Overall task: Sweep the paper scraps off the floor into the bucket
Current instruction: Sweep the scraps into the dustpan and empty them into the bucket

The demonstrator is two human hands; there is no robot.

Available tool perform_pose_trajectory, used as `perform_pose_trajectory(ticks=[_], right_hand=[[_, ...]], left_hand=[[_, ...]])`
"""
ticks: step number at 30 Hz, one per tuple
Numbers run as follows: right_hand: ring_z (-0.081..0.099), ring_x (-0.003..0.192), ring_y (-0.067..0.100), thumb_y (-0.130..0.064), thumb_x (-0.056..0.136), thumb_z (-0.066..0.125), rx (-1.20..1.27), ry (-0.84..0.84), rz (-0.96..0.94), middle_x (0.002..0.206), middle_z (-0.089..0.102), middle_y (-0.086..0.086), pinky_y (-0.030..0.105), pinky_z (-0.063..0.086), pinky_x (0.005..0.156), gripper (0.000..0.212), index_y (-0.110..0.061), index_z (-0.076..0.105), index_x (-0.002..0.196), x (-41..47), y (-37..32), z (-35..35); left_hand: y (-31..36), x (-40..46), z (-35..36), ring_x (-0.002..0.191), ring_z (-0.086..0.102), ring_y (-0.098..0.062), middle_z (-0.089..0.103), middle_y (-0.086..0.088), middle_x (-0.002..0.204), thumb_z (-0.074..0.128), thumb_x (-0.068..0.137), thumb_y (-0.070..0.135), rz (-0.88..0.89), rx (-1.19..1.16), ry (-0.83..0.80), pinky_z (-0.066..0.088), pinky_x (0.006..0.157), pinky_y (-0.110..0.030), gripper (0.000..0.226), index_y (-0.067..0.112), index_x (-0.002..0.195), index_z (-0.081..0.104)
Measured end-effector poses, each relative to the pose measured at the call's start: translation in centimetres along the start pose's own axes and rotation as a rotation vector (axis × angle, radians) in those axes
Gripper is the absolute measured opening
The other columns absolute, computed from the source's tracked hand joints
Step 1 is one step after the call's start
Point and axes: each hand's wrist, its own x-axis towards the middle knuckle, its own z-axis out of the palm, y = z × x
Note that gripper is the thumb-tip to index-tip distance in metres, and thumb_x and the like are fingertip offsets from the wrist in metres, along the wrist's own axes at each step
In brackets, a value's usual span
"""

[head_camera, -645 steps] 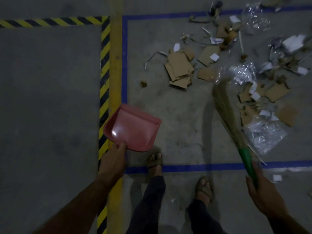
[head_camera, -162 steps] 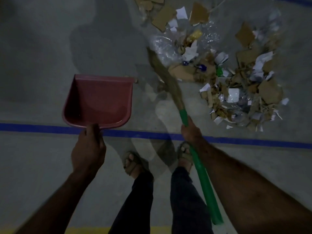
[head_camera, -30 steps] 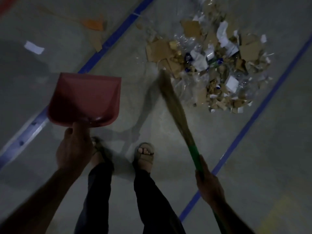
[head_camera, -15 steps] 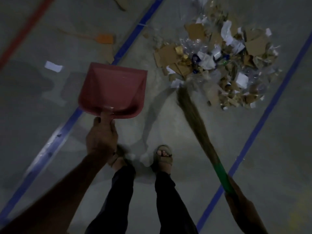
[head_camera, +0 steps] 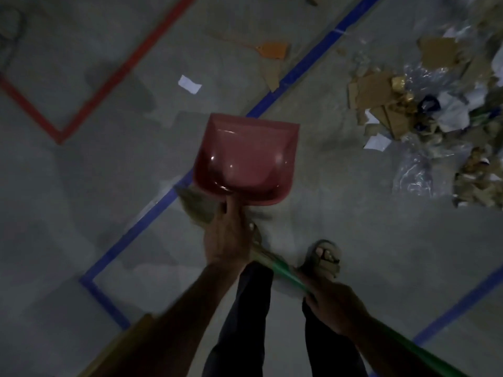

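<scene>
The left hand grips the empty red dustpan by its handle, held level and ready, while the right hand clasps the grass broom crossed beneath it, the paper scraps piled well apart at right and no bucket in view.

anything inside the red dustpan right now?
Nothing visible: the dustpan pan shows only glossy highlights, no scraps. The left hand holds its handle, hiding that part. The scrap pile is still on the floor to the right.
</scene>
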Motion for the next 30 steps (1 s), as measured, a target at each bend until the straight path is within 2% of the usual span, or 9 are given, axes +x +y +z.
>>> perform_pose_trajectory(ticks=[2,4,6,13,17,20,22,26,30], right_hand=[[0.053,0.046,0.017,-0.038,0.092,0.057,-0.103,0.027,-0.047,0.08,0.063,0.002,0.026,0.025,0.038,0.068,-0.044,0.027,0.153,6.2,-3.2,-1.1],[0.066,0.074,0.03,-0.038,0.101,0.042,-0.022,-0.091,0.066,0.096,0.064,0.009,0.035,0.046,0.057,0.05,-0.036,0.035,0.151,10.3,-5.6,-1.9],[0.066,0.088,0.034,-0.041,0.101,0.04,0.137,-0.191,0.233,0.102,0.065,0.013,0.037,0.049,0.071,0.056,-0.041,0.022,0.155,12.9,-5.8,-3.2],[0.067,0.084,0.033,-0.047,0.101,0.042,0.558,-0.017,0.847,0.11,0.068,0.015,0.041,0.056,0.078,0.063,-0.048,0.008,0.154,9.8,2.9,-5.8],[0.066,0.067,0.025,-0.039,0.103,0.043,0.737,0.088,1.026,0.092,0.067,0.011,0.037,0.057,0.058,0.057,-0.042,0.017,0.154,5.2,9.1,-7.8],[0.065,0.065,0.024,-0.041,0.103,0.043,0.733,0.171,1.082,0.088,0.065,0.01,0.036,0.054,0.056,0.053,-0.043,0.021,0.151,2.6,11.5,-9.5],[0.066,0.068,0.025,-0.047,0.102,0.041,0.617,0.171,1.095,0.089,0.065,0.009,0.041,0.056,0.058,0.055,-0.047,0.014,0.151,1.0,11.6,-10.1],[0.065,0.057,0.021,-0.044,0.102,0.042,0.486,0.144,1.006,0.074,0.064,0.006,0.033,0.048,0.049,0.065,-0.056,0.0,0.15,-3.6,9.2,-10.1],[0.066,0.054,0.016,-0.047,0.095,0.051,0.498,0.142,0.914,0.07,0.068,0.001,0.042,0.058,0.056,0.074,-0.066,-0.002,0.144,-5.9,7.0,-8.8]], left_hand=[[-3.3,-0.3,-0.5,0.082,0.065,-0.04,0.06,-0.008,0.116,0.033,0.098,0.035,-0.08,0.022,0.049,0.053,0.059,-0.047,0.04,0.028,0.136,0.043],[-6.4,-0.4,-1.3,0.079,0.063,-0.042,0.061,-0.015,0.107,0.042,0.1,0.025,-0.143,0.053,0.079,0.049,0.059,-0.043,0.035,0.022,0.135,0.044],[-9.0,-0.4,-2.3,0.074,0.061,-0.04,0.06,-0.019,0.1,0.049,0.099,0.018,-0.165,0.091,0.076,0.04,0.057,-0.038,0.04,0.016,0.139,0.042],[-14.0,1.3,-5.1,0.055,0.049,-0.031,0.056,-0.022,0.089,0.058,0.094,0.008,-0.093,0.112,0.036,0.03,0.047,-0.031,0.048,0.009,0.138,0.041],[-12.6,3.8,-5.2,0.057,0.051,-0.035,0.055,-0.023,0.088,0.056,0.095,0.008,-0.06,0.068,0.017,0.034,0.047,-0.035,0.04,0.011,0.132,0.044],[-10.0,6.3,-4.6,0.066,0.055,-0.038,0.055,-0.019,0.091,0.051,0.098,0.014,0.015,0.063,-0.015,0.039,0.054,-0.039,0.032,0.015,0.13,0.045],[-8.3,7.7,-3.8,0.072,0.056,-0.038,0.054,-0.016,0.094,0.049,0.099,0.017,0.028,0.059,-0.026,0.039,0.057,-0.04,0.03,0.016,0.129,0.046],[-5.6,9.3,-2.9,0.073,0.058,-0.042,0.057,-0.021,0.093,0.053,0.097,0.013,0.074,0.022,0.034,0.038,0.056,-0.039,0.031,0.008,0.128,0.05],[-6.3,9.7,-4.6,0.069,0.059,-0.036,0.06,-0.019,0.094,0.052,0.099,0.014,0.138,0.049,0.094,0.038,0.052,-0.034,0.036,0.004,0.134,0.052]])
